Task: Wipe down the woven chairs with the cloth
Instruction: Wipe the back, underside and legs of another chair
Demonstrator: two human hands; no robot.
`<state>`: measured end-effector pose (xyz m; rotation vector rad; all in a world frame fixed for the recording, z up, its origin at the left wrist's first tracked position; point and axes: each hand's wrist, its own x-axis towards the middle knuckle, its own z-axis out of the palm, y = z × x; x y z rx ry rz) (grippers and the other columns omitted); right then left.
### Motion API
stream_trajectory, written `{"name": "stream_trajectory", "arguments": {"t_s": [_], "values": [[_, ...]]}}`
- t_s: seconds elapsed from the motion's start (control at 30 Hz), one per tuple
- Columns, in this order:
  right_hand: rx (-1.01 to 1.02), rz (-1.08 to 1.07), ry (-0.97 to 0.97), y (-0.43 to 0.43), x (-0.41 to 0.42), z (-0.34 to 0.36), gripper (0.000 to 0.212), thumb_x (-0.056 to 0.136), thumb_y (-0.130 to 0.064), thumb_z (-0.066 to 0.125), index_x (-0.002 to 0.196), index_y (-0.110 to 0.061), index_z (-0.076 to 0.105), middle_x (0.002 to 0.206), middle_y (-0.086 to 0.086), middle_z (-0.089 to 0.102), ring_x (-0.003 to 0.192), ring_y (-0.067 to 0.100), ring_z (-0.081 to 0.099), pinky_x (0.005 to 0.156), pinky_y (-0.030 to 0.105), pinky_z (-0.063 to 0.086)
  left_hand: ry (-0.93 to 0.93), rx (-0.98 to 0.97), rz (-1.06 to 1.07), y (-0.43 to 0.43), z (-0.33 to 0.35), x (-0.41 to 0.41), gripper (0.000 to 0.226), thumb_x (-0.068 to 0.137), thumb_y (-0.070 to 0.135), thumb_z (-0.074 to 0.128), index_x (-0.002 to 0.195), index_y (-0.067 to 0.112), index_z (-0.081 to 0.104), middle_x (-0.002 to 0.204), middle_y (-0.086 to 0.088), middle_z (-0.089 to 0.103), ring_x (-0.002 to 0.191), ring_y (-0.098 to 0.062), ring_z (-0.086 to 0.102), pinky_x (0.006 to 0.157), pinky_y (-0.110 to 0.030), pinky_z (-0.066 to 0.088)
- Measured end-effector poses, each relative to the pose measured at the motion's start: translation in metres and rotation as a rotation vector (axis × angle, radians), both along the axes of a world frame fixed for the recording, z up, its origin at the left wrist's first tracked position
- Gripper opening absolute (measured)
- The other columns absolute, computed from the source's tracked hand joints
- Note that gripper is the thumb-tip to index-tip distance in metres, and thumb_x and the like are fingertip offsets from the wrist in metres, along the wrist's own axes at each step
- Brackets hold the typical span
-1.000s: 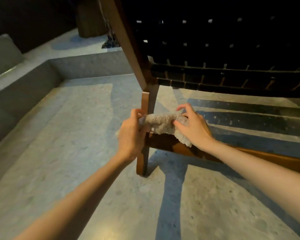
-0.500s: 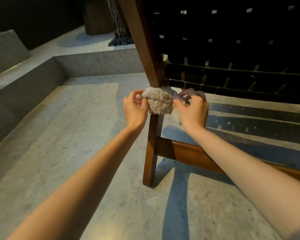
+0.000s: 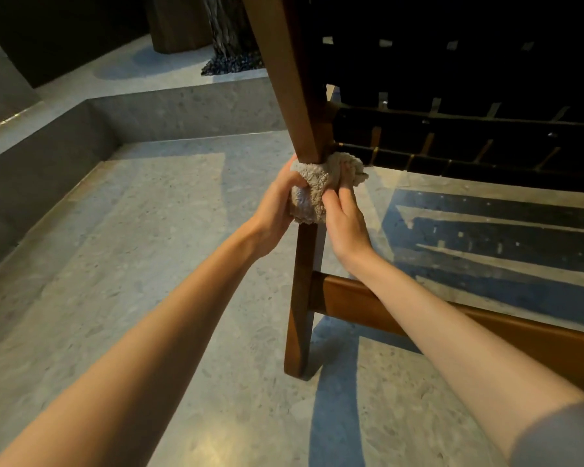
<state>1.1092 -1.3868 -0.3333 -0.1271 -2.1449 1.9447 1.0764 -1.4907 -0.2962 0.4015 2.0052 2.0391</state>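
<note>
A fluffy beige cloth [image 3: 312,188] is wrapped round the wooden leg [image 3: 302,291] of a woven chair, just below where the slanted back post [image 3: 284,69] meets it. My left hand [image 3: 275,210] grips the cloth from the left side of the leg. My right hand [image 3: 343,219] grips it from the right, fingers curled into the fabric. The chair's dark woven straps [image 3: 452,106] fill the upper right, and a wooden crossbar [image 3: 368,298] runs right from the leg under my right forearm.
The floor is grey terrazzo [image 3: 115,264], with a raised stone step [image 3: 182,109] at the back and left. A dark trunk-like object with pebbles at its base [image 3: 231,64] stands on the step behind the chair.
Both hands and the cloth have moved up the chair leg from the crossbar joint to just under the back post. The cloth is now bunched tighter round the leg.
</note>
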Motion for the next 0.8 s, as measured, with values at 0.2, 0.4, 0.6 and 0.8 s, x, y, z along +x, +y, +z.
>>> {"name": "stream_trajectory", "arguments": {"t_s": [0.2, 0.4, 0.6, 0.8], "values": [[0.101, 0.059, -0.085, 0.003, 0.016, -0.018, 0.034, 0.102, -0.032, 0.031, 0.136, -0.028, 0.035, 0.131, 0.002, 0.052, 0.122, 0.024, 0.047, 0.096, 0.036, 0.040, 0.046, -0.103, 0.004, -0.007, -0.014, 0.016, 0.025, 0.093, 0.023, 0.043, 0.112, 0.032, 0.057, 0.109, 0.001, 0.064, 0.100, -0.016, 0.064, 0.077, -0.030, 0.055], [0.453, 0.123, -0.202, 0.006, 0.045, -0.034, 0.028, 0.101, -0.029, 0.034, 0.127, -0.018, 0.036, 0.119, 0.009, 0.057, 0.106, 0.025, 0.056, 0.088, 0.037, 0.047, -0.048, -0.244, 0.015, -0.028, -0.060, 0.046, 0.024, 0.097, 0.025, 0.045, 0.117, 0.032, 0.053, 0.115, -0.003, 0.062, 0.107, -0.020, 0.061, 0.095, -0.041, 0.050], [0.673, 0.053, -0.026, 0.007, 0.069, -0.034, 0.012, 0.095, -0.017, 0.050, 0.107, -0.014, 0.049, 0.106, 0.004, 0.057, 0.096, 0.018, 0.056, 0.074, 0.026, 0.043, -0.022, -0.226, 0.023, -0.039, -0.073, 0.072, 0.040, 0.093, 0.014, 0.051, 0.114, 0.049, 0.051, 0.105, 0.016, 0.067, 0.103, -0.005, 0.063, 0.083, -0.022, 0.053], [0.837, -0.022, 0.146, 0.004, 0.093, -0.036, 0.025, 0.085, -0.013, 0.068, 0.109, -0.009, 0.067, 0.120, 0.006, 0.065, 0.128, 0.027, 0.048, 0.106, 0.029, 0.033, 0.009, -0.256, 0.001, -0.057, -0.084, 0.097, 0.045, 0.095, 0.022, 0.054, 0.136, 0.034, 0.042, 0.115, 0.019, 0.060, 0.103, 0.007, 0.058, 0.076, -0.010, 0.048]]}}
